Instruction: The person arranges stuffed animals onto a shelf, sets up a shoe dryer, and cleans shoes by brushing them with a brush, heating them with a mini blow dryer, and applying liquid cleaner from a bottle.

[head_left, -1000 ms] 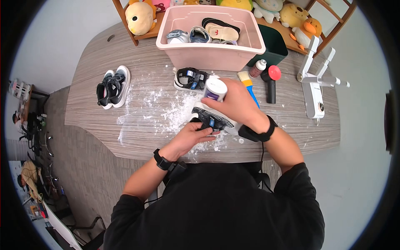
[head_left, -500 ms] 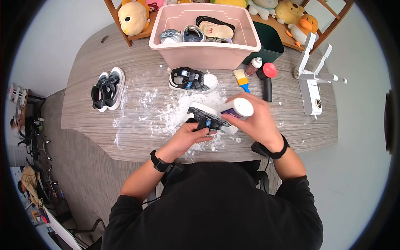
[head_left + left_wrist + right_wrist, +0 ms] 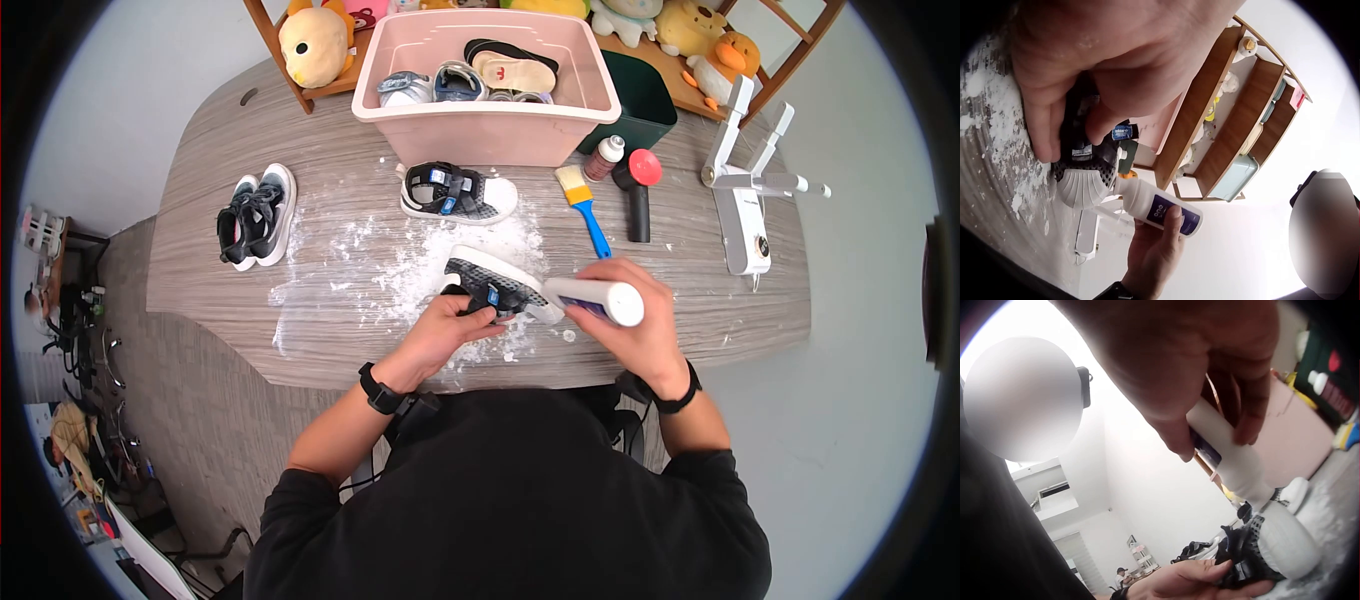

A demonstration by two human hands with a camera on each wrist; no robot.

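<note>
My left hand [image 3: 438, 338] holds a black-and-white sneaker [image 3: 490, 275] by its strap side, tilted on edge low over the powdery tabletop. My right hand [image 3: 645, 318] grips a white squeeze bottle [image 3: 600, 298] with a purple label. The bottle slants down toward the sneaker, its narrow end right at the white toe cap [image 3: 1087, 189], as the left wrist view also shows. Behind this sneaker, its matching mate [image 3: 455, 195] stands upright on the table. White powder [image 3: 425, 262] is scattered around and between the two.
A pink bin [image 3: 480, 130] with shoes and insoles stands at the back, a dark green bin [image 3: 640, 95] beside it. To the right lie a blue-handled brush [image 3: 590, 215], a small bottle [image 3: 604, 158], a black-and-red tool [image 3: 640, 195] and a white folding device [image 3: 745, 230]. Dark sneakers [image 3: 262, 215] sit left.
My right hand has carried the bottle rightward and toward me, from over the sneaker's far side to its toe, tipping it closer to horizontal. My left hand keeps its hold on the sneaker.
</note>
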